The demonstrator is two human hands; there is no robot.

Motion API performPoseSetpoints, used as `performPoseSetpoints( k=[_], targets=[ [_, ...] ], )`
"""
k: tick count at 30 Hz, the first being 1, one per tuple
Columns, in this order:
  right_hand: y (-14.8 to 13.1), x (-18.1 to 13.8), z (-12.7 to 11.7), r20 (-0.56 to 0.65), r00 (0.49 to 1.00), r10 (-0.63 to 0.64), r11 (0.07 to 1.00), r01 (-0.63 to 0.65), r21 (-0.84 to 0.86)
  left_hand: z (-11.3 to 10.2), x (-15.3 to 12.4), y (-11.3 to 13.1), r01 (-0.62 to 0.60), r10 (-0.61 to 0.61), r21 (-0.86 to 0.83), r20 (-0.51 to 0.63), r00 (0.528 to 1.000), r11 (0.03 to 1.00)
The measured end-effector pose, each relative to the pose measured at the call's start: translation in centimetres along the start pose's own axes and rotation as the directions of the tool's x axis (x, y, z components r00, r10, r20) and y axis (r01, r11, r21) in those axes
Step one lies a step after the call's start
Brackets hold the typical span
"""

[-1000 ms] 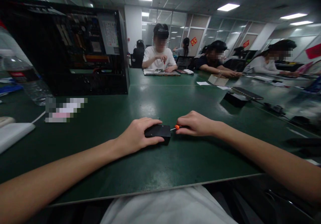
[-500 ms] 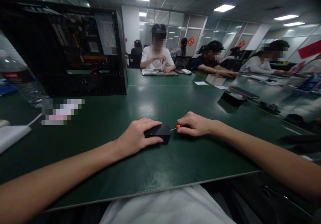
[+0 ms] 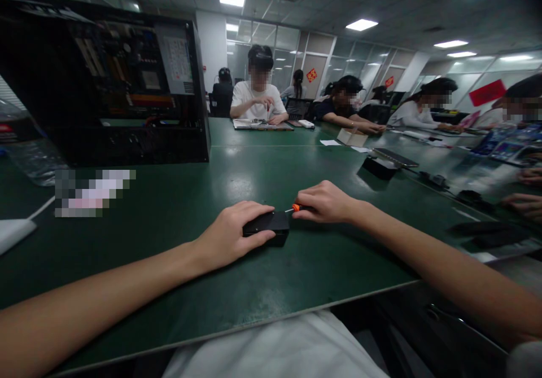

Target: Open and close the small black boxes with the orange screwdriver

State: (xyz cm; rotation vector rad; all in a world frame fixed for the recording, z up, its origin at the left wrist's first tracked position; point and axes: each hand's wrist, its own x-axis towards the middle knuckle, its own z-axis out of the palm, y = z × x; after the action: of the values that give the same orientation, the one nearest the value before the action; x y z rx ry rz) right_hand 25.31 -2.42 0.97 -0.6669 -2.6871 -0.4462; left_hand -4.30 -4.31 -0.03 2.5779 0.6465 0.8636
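Note:
My left hand [image 3: 237,231] grips a small black box-shaped device [image 3: 275,227] from its left side, fingers over the far edge and thumb along the near edge. The device rests on the green tabletop [image 3: 203,304]. In my right hand [image 3: 324,202] is a screwdriver [image 3: 296,207] with an orange and black handle, most of it hidden by my fingers. Its thin metal shaft points left, towards the far right corner of the device. Whether the tip touches the device, I cannot tell.
An open computer case [image 3: 169,135] stands at the far left, beside a plastic bottle [image 3: 36,152] and a white object [image 3: 14,234] with a cable. Further right lie an open black box [image 3: 379,167] and a cardboard box [image 3: 352,137]. Several people sit around the tables.
My right hand and the screwdriver have shifted slightly up, and the shaft now sits at the device's upper corner. The view has turned a little to the right. My left hand keeps its hold.

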Motion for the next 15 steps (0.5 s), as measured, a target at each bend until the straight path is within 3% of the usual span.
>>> performPoseSetpoints(
  k=[9,15],
  targets=[
    [-1.5,1.0,0.7,0.053,0.998,0.023,0.973,-0.035,0.23,-0.2,0.5,0.6,0.036,-0.046,-0.132,-0.071,0.996,0.991],
    [-0.3,0.3,-0.2,0.111,0.989,0.102,0.97,-0.123,0.211,-0.7,1.2,0.5,0.18,-0.253,-0.322,-0.201,0.946,0.929]
  ],
)
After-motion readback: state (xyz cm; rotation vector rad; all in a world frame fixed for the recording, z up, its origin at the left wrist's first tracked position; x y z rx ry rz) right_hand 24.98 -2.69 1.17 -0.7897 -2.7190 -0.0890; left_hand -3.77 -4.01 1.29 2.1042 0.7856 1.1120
